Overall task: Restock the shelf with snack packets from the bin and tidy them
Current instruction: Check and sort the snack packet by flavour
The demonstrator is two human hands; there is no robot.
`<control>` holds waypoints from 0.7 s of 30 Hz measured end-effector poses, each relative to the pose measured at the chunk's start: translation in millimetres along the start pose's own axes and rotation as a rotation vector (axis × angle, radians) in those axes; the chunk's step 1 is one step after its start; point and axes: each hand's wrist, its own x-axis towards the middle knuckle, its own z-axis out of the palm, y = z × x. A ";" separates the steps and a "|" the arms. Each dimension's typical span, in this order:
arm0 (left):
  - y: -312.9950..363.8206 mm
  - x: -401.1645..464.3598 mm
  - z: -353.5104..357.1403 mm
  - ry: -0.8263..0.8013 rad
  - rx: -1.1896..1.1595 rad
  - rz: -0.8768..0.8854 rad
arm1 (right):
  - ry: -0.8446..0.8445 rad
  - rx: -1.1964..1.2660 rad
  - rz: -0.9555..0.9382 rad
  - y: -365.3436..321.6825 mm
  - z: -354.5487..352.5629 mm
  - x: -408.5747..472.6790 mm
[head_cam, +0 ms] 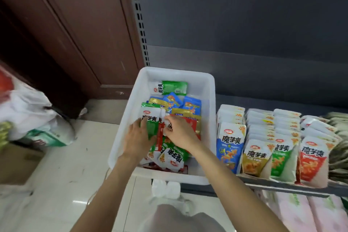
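Shelf [282, 184] stood beside my white bin [209, 88]; my left hand [136, 137] gripped a green packet [150, 124], my right hand [180, 133] pinched a white packet [168, 125] between fingertips.

Blurred white bag [28, 111] cut off left, packets [163, 137] hidden under hands

A brown wooden door [62, 30] stands at the left. White plastic bags [28, 111] sit beside a cardboard box [17, 164] on the glossy tiled floor [71, 165]
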 end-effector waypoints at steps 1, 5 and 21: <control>1.1 0.9 3.5 -0.033 0.073 0.001 | -0.012 -0.103 0.032 3.1 6.9 7.7; 8.0 0.7 9.7 -0.037 0.290 0.040 | -0.075 -0.386 0.082 21.0 18.5 19.8; 8.0 3.8 7.6 0.043 0.230 0.054 | 0.206 -0.428 0.068 42.9 -25.3 70.0</control>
